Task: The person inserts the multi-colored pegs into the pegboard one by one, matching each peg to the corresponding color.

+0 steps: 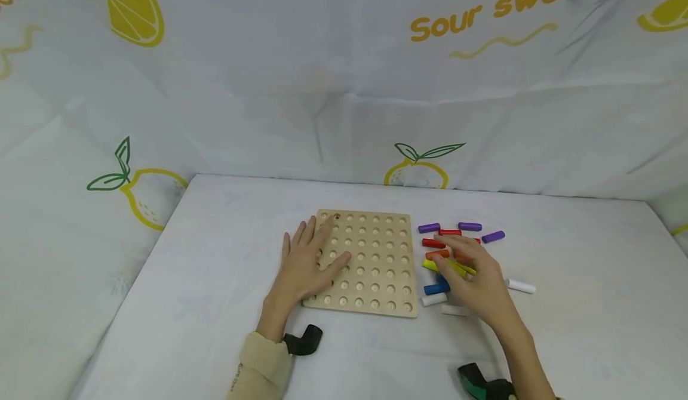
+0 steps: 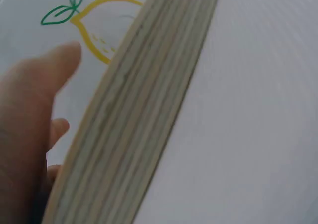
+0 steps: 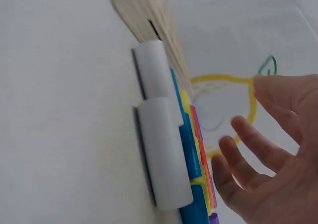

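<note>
A square wooden board (image 1: 399, 313) with rows of round holes lies on the table. My left hand (image 1: 301, 268) rests on its left side with straight, spread fingers; the left wrist view shows the board's layered edge (image 2: 134, 105) beside the thumb. Over a group of coloured pegs to the right of the board hovers my right hand (image 1: 478, 280), its fingers loosely bent and nothing between them in the right wrist view. Under and around it lie a red peg (image 1: 433, 243), an orange peg (image 1: 437, 255), a yellow peg (image 1: 429, 265), a blue peg (image 1: 436, 289) and a white peg (image 3: 166, 154).
Purple pegs lie at the back of the group, one purple peg (image 1: 493, 236) toward the right. Another white peg (image 1: 520, 286) sits apart, right of my right hand. A white cloth with lemon prints (image 1: 322, 119) hangs behind the table (image 1: 591, 304).
</note>
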Demonstrator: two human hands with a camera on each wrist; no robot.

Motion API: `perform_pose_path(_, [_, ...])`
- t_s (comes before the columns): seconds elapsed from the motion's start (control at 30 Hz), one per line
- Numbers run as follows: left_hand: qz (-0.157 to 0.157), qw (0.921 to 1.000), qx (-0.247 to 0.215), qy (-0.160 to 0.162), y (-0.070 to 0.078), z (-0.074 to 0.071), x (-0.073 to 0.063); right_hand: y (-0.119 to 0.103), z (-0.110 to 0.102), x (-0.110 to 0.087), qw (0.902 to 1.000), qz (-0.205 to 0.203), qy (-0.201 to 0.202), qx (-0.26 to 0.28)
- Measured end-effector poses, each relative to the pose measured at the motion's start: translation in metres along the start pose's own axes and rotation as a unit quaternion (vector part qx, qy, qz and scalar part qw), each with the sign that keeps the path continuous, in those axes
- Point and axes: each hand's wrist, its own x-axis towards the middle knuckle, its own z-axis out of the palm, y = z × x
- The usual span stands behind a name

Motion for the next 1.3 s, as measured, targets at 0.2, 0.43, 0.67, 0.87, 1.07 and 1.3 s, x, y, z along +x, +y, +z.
perform_pose_path(0.2, [0.008, 0.9987, 0.006, 0.05, -0.009, 0.008, 0.005, 0.011, -0.012, 0.004, 0.9983, 0.023, -0.038, 0.037])
perform_pose_path(0.43, [0.009, 0.9976, 0.012, 0.068, -0.011, 0.009, 0.006, 0.01, -0.025, 0.015, 0.9869, 0.031, -0.125, 0.096])
perform_pose_path(0.67, [0.014, 0.997, 0.009, 0.076, -0.014, 0.012, 0.006, 0.016, -0.03, 0.016, 0.9441, 0.119, -0.267, 0.153])
perform_pose_path(0.87, [0.016, 0.9967, 0.009, 0.079, -0.015, 0.014, 0.007, 0.013, -0.024, 0.015, 0.9361, 0.142, -0.304, 0.105])
perform_pose_path(1.07, [0.009, 0.9969, 0.005, 0.078, -0.014, 0.012, 0.007, 0.0, -0.021, 0.016, 0.9403, 0.148, -0.304, 0.035])
perform_pose_path(1.3, [0.006, 0.9974, 0.003, 0.072, -0.014, 0.011, 0.007, -0.014, -0.007, 0.018, 0.9397, 0.175, -0.291, -0.035])
